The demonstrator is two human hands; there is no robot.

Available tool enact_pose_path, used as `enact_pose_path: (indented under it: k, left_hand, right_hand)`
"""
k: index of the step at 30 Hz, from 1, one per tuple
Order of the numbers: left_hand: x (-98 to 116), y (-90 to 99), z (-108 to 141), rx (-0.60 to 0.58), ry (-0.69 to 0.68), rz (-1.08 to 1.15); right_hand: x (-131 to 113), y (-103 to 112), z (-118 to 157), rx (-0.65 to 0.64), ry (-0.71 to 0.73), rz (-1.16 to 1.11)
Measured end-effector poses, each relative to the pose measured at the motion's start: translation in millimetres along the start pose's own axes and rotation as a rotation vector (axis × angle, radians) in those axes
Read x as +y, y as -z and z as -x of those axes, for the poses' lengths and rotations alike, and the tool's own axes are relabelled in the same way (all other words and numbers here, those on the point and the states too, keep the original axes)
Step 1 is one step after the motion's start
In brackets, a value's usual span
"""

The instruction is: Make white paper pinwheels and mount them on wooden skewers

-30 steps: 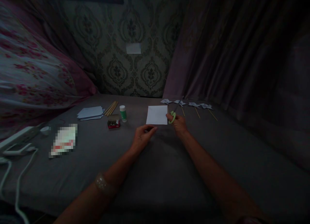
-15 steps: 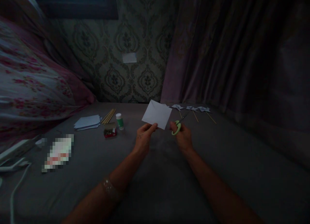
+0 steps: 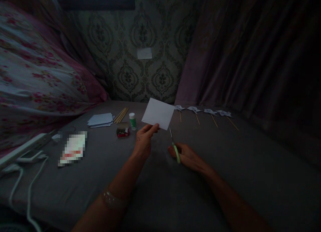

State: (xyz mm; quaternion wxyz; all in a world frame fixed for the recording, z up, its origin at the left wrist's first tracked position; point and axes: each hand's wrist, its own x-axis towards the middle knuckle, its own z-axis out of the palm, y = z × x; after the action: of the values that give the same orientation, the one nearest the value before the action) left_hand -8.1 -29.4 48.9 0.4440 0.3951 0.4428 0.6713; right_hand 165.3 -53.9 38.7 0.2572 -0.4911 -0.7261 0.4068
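Observation:
A white square sheet of paper is pinched along its lower edge by my left hand, thumb on top, held up above the grey cloth. My right hand is closed on a pair of scissors with light green handles. Their blades point up and away, toward the paper's lower right corner, and appear apart from it. Past the paper, several paper pinwheels on thin sticks lie in a row along the back right.
At the back left lie a stack of white paper, a bundle of sticks, a glue stick and a small open red box of metal bits. A power strip with white cables and a blurred packet sit further left.
My right hand has lowered and turned the scissors, so the blades now point toward the paper instead of away right. The paper stays in my left hand. The view has shifted right and down.

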Motion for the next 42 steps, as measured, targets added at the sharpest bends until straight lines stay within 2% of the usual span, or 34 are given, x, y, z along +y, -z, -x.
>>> enact_pose_path:
  k: [4,11,42]
  left_hand:
    - [-1.2,-0.8,1.6,0.004,0.058,0.041]
    - [0.0,-2.2,4.6,-0.001,0.136,0.088]
    - [0.2,-5.9,7.8,-0.006,0.163,0.057]
  right_hand:
    - [-1.3,-1.7,0.6,-0.044,0.023,-0.030]
    - [-4.1,-1.8,2.2,-0.058,-0.031,-0.076]
    - [-3.0,-1.0,1.2,0.028,-0.073,-0.130]
